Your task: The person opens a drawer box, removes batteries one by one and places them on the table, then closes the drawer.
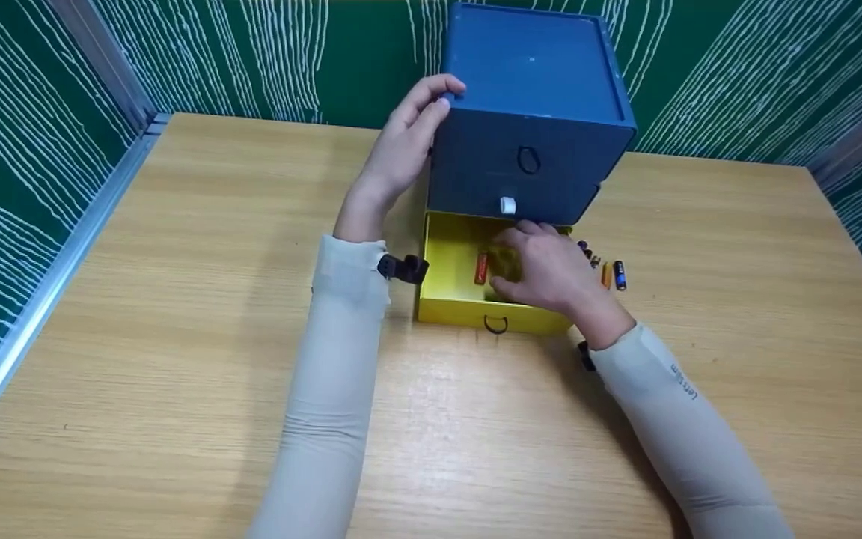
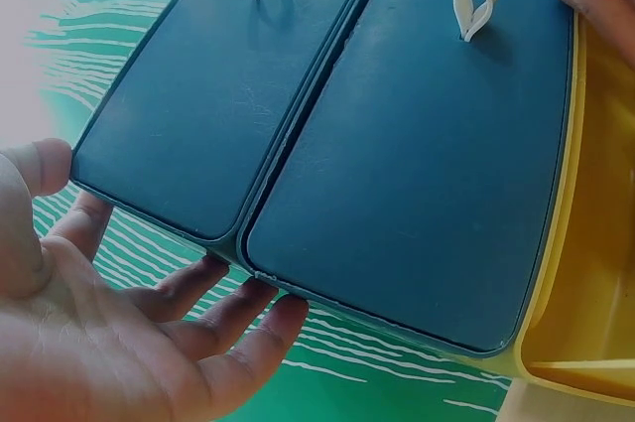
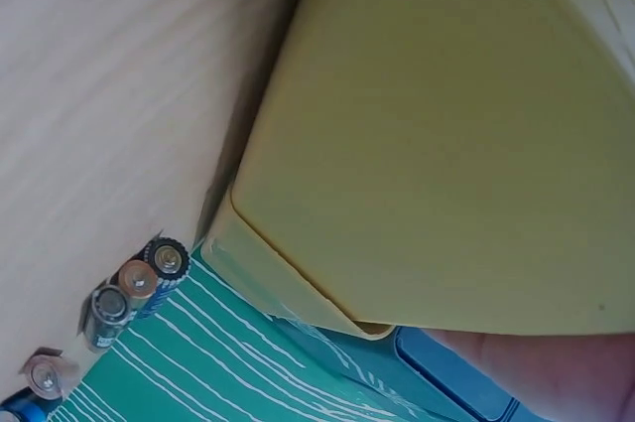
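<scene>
A blue drawer unit [image 1: 532, 67] stands at the back of the table, its lowest, yellow drawer [image 1: 494, 314] pulled out. My left hand [image 1: 401, 142] rests on the unit's upper left edge; in the left wrist view its fingers [image 2: 233, 328] lie along the side. My right hand [image 1: 551, 269] reaches into the yellow drawer, thumb and index finger spread apart. What lies beneath its palm is hidden. A red battery [image 1: 481, 268] lies in the drawer left of that hand. The right wrist view shows mostly the drawer's yellow front [image 3: 446, 144].
Right of the drawer several batteries stand in a row, among them an orange battery [image 1: 607, 275] and a blue-black battery [image 1: 620, 275]. A white pull loop [image 1: 507, 206] and a black loop [image 1: 529, 160] are on the unit's front. Green patterned walls [image 1: 371, 67] border the wooden table [image 1: 199, 314].
</scene>
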The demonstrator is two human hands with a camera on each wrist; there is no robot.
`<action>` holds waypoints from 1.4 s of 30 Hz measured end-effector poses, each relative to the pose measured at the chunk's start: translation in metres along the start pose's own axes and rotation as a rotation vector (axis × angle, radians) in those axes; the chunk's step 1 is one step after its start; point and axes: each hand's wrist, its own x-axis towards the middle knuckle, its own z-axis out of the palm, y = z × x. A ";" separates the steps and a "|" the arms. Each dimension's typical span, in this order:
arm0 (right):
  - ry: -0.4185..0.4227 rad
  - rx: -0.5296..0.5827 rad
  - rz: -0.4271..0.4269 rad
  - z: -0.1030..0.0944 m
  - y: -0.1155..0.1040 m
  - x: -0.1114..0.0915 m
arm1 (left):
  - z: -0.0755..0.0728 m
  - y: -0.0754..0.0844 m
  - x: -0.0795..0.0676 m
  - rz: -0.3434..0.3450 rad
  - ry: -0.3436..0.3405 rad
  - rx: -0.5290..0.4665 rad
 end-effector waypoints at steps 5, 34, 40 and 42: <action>-0.001 -0.032 0.006 0.001 0.000 0.000 | -0.001 -0.001 0.000 -0.001 0.002 -0.005; -0.037 -0.028 0.012 0.005 0.001 0.000 | 0.001 -0.001 -0.001 -0.006 0.008 -0.002; -0.028 -0.027 0.005 0.005 0.001 0.000 | 0.003 0.000 -0.002 -0.007 0.017 0.015; -0.022 -0.025 -0.003 0.004 0.002 0.000 | 0.003 0.001 -0.003 -0.001 0.018 0.019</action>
